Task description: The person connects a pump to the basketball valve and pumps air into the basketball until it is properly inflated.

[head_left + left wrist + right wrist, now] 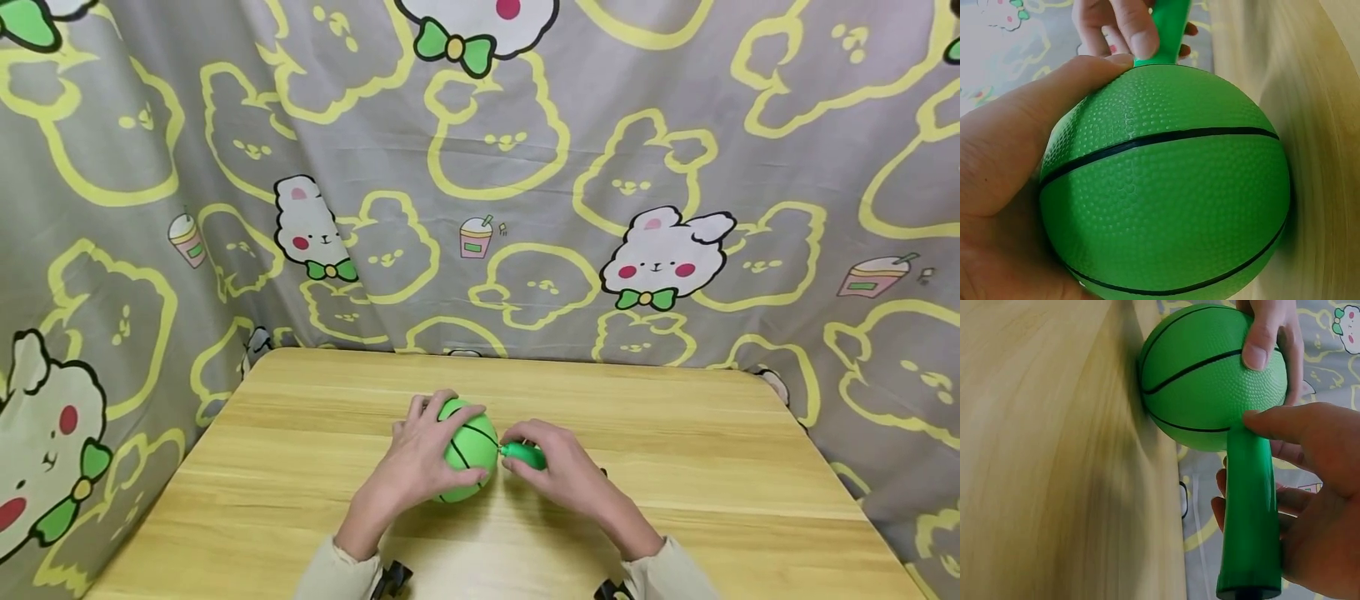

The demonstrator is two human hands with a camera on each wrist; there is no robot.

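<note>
A green ball [472, 454] with black seam lines and a pebbled skin, like a small basketball, sits on the wooden table. My left hand [427, 450] grips it from the left, fingers spread over the top and thumb along the near side. In my right hand [558, 462] is a green ball pump [1250, 512], a smooth tube with a black end, pinched between thumb and fingers. Its narrow tip meets the right side of the ball [1210, 381]. In the left wrist view, the pump [1169, 28] stands right behind the ball [1166, 187].
The wooden table [300, 400] stretches out on both sides of the hands. Behind and beside it hangs a grey curtain [525, 208] with yellow outlines and white cartoon rabbits. Black straps [393, 577] show at the cream sleeves [337, 575].
</note>
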